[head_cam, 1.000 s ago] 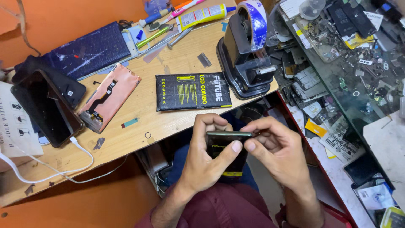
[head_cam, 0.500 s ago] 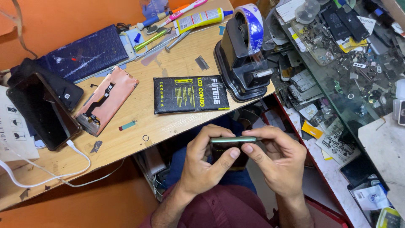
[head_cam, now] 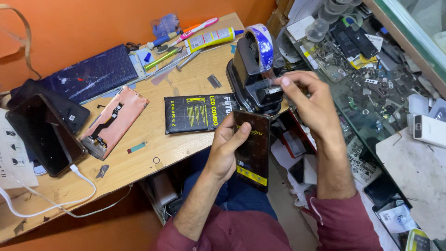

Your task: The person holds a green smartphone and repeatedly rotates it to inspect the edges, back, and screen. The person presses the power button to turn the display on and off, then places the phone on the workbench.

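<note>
My left hand [head_cam: 226, 151] is gripping a phone [head_cam: 252, 149], thumb pressing across its dark face, fingers wrapping behind; the phone is standing nearly upright, its top edge touching the front of the tape dispenser [head_cam: 253, 74], its lower end hanging past the table [head_cam: 139, 158] edge over my lap. My right hand [head_cam: 310, 100] is reaching to the dispenser's cutter end, thumb and forefinger pinching there; I cannot tell whether tape is actually between them. The tape roll [head_cam: 262, 42] is sitting on top of the dispenser.

The dispenser is standing at the table's right front corner. Just left of it a black packet [head_cam: 200, 113] is lying flat, its right end tucked behind the phone. Farther left a pink back cover [head_cam: 115, 122] is lying near the front edge, and beyond it a second phone [head_cam: 44, 137] on a white cable [head_cam: 69, 200]. Open wood is showing between the packet and the front edge. To my right, a glass counter [head_cam: 371, 88] is crowding in, covered with small parts.
</note>
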